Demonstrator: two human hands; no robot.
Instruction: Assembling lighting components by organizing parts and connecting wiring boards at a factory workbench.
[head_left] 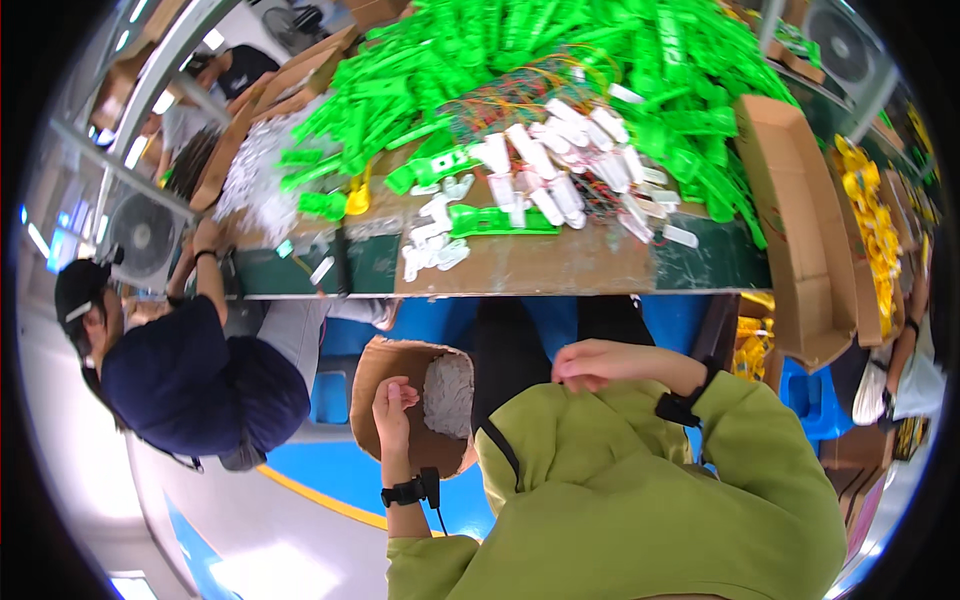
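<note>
My left hand (397, 408) is raised over an open cardboard box (370, 385) on the floor, its fingers loosely bent and apart, with nothing visible in it. White pieces (448, 395) lie inside that box. Above my lap, close to the green shirt (620, 500), my right hand (588, 362) has its fingers curled together; whatever they may hold is hidden. Neither hand touches the table. In front of me on its near part are a flat green plastic part (500, 221), a heap of white plastic casings (560, 165) and several small white clear-looking pieces (435, 230).
A large pile of green plastic parts (660, 60) covers the far table (560, 265), with thin coloured wires (520, 95) before it. A long cardboard box (800, 230) and yellow parts (870, 220) stand right. A person in dark clothing (210, 390) works at left.
</note>
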